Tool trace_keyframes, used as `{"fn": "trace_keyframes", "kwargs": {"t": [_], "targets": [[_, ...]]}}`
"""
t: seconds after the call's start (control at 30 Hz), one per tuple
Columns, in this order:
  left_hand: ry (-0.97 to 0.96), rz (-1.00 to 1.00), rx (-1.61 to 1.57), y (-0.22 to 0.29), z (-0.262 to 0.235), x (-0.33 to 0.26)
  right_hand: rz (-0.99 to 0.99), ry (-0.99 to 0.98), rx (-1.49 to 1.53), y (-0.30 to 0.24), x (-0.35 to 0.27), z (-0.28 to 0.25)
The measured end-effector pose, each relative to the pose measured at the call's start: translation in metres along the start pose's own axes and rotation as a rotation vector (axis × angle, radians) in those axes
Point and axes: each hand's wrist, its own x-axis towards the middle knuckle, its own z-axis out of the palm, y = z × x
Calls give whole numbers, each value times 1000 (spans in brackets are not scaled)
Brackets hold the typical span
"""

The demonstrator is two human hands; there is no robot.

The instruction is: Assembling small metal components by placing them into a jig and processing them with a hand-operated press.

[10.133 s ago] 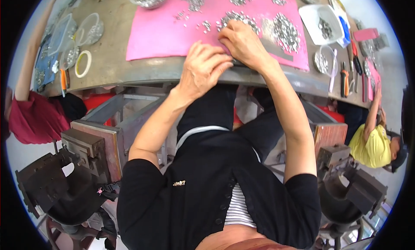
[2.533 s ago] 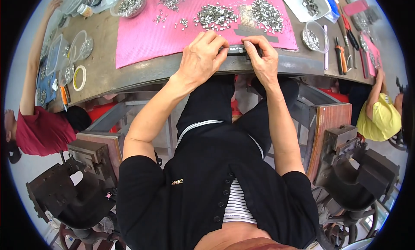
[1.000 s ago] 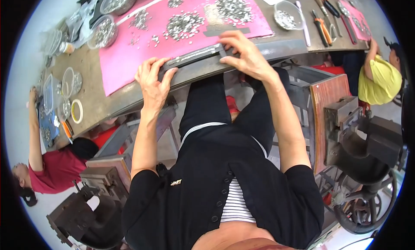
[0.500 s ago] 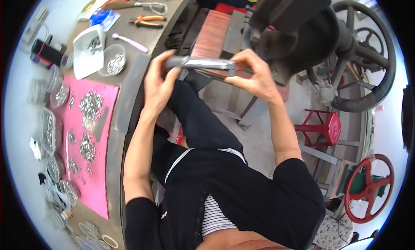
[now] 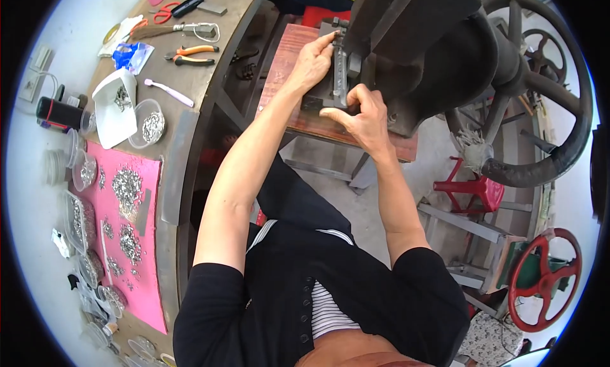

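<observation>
Your left hand [image 5: 312, 63] and right hand [image 5: 362, 116] each grip an end of the metal bar [image 5: 338, 75], steadying it upright under the black press [image 5: 432, 56] at 12 o'clock, clear of the table [image 5: 184, 113] at 9 o'clock.

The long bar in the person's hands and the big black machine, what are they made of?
The bar looks like bare metal: grey with a dull shine. Both the left hand and the right hand hold it against the machine, which seems to be heavy cast iron or steel, dark and matte. The block under it looks like reddish, grainy wood.
</observation>
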Motion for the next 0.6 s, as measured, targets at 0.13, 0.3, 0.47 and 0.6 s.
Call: {"fn": "trace_keyframes", "kwargs": {"t": [0.13,0.3,0.47,0.6], "targets": [[-47,-17,168,0,3,-2,-42,-1,-88,-1,-9,-2],[-68,6,40,22,-22,-52,-422,557,-248,-29,-28,-129],[-229,197,387,30,-16,-85,-96,1202,-62,13,-61,-219],[-214,163,363,27,-8,-87,276,958,-27,35,-65,-212]]}}
